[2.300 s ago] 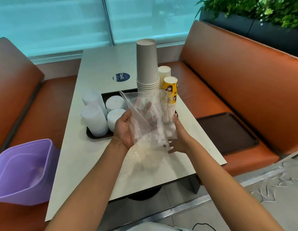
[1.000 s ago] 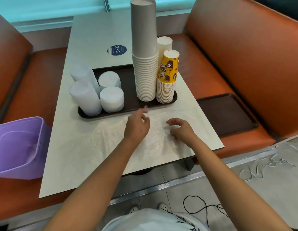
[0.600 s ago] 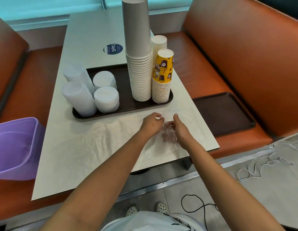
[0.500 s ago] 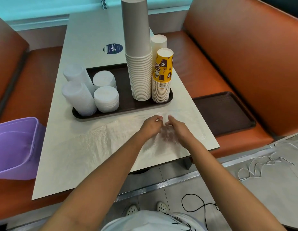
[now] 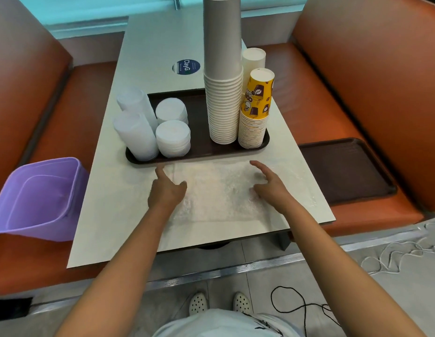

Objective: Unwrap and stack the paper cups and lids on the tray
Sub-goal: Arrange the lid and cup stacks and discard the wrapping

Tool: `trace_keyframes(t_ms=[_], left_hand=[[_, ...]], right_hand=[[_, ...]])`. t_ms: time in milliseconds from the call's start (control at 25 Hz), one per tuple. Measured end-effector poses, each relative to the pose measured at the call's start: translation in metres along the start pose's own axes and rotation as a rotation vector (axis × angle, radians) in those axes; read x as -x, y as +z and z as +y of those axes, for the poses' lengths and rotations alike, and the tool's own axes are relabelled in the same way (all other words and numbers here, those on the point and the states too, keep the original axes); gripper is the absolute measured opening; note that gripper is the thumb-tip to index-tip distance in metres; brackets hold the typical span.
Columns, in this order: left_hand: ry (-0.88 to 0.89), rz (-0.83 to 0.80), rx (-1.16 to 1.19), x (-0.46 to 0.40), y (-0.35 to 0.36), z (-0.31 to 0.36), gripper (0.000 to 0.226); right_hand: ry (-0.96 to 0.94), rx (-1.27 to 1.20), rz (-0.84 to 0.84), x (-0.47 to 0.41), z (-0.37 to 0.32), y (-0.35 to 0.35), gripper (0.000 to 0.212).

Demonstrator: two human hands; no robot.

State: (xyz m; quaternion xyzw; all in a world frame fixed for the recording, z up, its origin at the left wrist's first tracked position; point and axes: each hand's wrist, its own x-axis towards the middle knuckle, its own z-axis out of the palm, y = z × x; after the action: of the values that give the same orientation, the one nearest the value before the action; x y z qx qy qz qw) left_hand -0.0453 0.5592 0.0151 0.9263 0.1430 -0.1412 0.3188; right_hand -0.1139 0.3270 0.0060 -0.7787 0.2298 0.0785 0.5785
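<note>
A dark tray (image 5: 201, 154) on the table carries a tall stack of grey paper cups (image 5: 222, 69), a yellow printed cup stack (image 5: 255, 110), a white cup stack (image 5: 253, 60) behind it, and several stacks of white lids (image 5: 172, 137), two of them in clear wrap (image 5: 136, 135). A clear plastic wrapper (image 5: 218, 190) lies flat on the table in front of the tray. My left hand (image 5: 166, 190) rests on the wrapper's left edge with straight fingers. My right hand (image 5: 268, 183) rests on its right side, fingers spread.
A purple bin (image 5: 38, 198) sits on the orange bench at the left. A second dark tray (image 5: 345, 171) lies on the bench at the right. The table (image 5: 119, 203) has a round blue sticker (image 5: 186, 66) behind the tray. Cords trail on the floor.
My hands have moved apart from the middle of the wrapper to its left and right sides, and the wrapper now lies spread flat.
</note>
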Motion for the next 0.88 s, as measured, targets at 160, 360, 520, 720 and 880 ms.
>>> trace_keyframes(t_ms=[160,360,520,720,880], left_hand=[[-0.022,0.030,0.262,-0.008,-0.003,-0.013,0.062],[0.560,0.250,-0.299,0.011,0.021,-0.007,0.054],[0.626,-0.123,-0.569,0.008,0.048,-0.017,0.058],[0.422,-0.087,-0.569,-0.013,0.037,-0.039,0.079],[0.349,-0.066,-0.579,-0.018,0.022,-0.034,0.082]], right_hand=[[0.022,0.052,0.063,-0.007,0.003,0.009,0.054],[0.007,0.091,0.094,-0.005,0.012,0.021,0.054],[-0.020,0.099,0.105,-0.005,0.017,0.028,0.057],[-0.012,0.085,0.105,-0.007,0.020,0.026,0.060],[0.021,0.118,0.099,-0.001,0.007,0.028,0.062]])
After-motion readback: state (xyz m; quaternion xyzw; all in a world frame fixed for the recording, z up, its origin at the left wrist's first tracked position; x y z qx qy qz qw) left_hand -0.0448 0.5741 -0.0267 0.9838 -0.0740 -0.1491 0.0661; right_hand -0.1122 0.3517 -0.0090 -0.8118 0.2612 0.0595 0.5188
